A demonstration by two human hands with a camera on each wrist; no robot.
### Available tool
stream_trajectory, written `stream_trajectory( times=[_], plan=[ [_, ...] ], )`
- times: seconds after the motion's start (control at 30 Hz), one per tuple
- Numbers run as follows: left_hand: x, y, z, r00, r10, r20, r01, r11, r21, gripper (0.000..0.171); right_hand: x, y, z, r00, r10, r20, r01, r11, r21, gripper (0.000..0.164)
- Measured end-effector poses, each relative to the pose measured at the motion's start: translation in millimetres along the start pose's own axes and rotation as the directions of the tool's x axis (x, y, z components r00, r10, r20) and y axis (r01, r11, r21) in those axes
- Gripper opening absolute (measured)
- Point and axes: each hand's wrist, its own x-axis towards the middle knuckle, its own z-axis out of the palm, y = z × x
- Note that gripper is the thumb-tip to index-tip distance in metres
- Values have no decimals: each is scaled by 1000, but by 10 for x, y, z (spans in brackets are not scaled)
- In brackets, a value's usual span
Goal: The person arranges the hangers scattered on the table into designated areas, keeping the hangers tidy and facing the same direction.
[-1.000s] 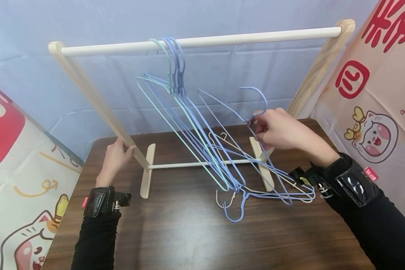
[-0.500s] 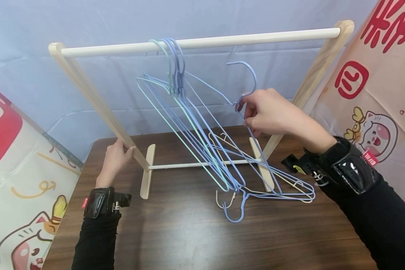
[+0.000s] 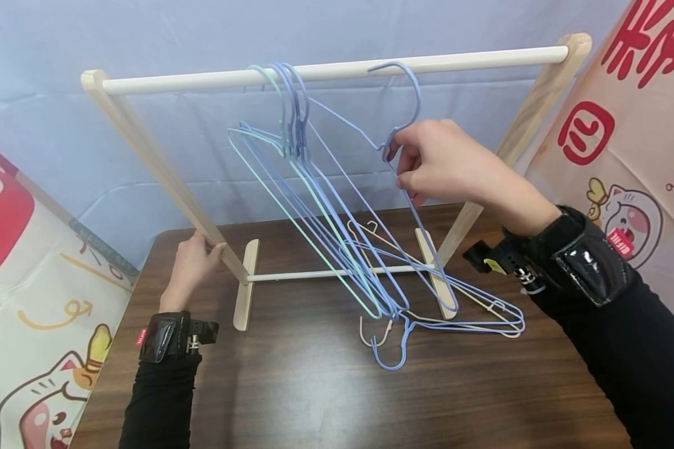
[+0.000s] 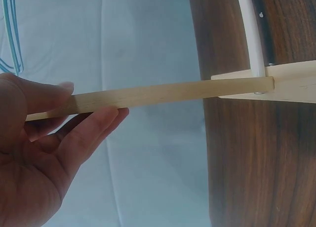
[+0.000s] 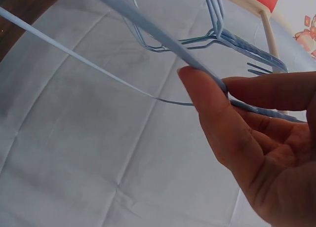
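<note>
My right hand (image 3: 448,159) pinches a blue clothes hanger (image 3: 418,96) just below its hook, between thumb and fingers. That hook overlaps the white rail (image 3: 483,63) in the head view, and the hanger's triangle slants down toward the table. In the right wrist view the thumb presses the blue wire (image 5: 163,39) against the index finger. My left hand (image 3: 190,268) grips the wooden left post (image 3: 157,168) of the rack low down; the left wrist view shows thumb and fingers on either side of the post (image 4: 158,94). Several blue and mint hangers (image 3: 295,103) hang left of centre on the rail.
More blue and cream hangers (image 3: 466,325) lie in a pile on the brown table (image 3: 292,393), around the rack's right foot (image 3: 442,293). A lower white bar (image 3: 292,275) joins the two feet. Behind stands a pale blue cloth backdrop (image 3: 191,37).
My right hand has lifted the blue hanger up and to the left, from well below the rail to a height where its hook overlaps it. My left hand stays on the post.
</note>
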Motion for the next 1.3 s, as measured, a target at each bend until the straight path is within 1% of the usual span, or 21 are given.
stream_trajectory(
  times=[0.23, 0.4, 0.53, 0.77, 0.93, 1.17, 1.3],
  plan=[
    [2, 8, -2, 1000, 4, 0, -4, 1000, 2, 34, 76, -55, -21, 1000, 12, -3, -12, 999, 30, 20],
    [-1, 13, -5, 1000, 4, 1, -4, 1000, -4, 33, 154, -75, 11, 999, 32, 18, -33, 996, 80, 19],
    [-5, 12, -8, 1000, 0, 3, 0, 1000, -9, 33, 208, -94, 36, 999, 41, 33, -44, 995, 87, 20],
    [-12, 6, -13, 1000, -9, 7, 9, 1000, -14, 34, 315, -107, 102, 999, 35, 36, -36, 999, 26, 24],
    [-12, 3, -10, 1000, -4, 7, 4, 1000, -15, 34, 400, -114, 176, 999, 18, 32, -17, 1000, -10, 30],
    [-7, 10, -11, 1000, 13, 0, -13, 1000, -8, 33, 467, -178, 224, 998, 34, 48, -34, 999, -3, 31],
    [-1, 14, -12, 1000, 20, -4, -20, 1000, -8, 33, 498, -220, 236, 998, 29, 54, -28, 999, -18, 32]
  ],
)
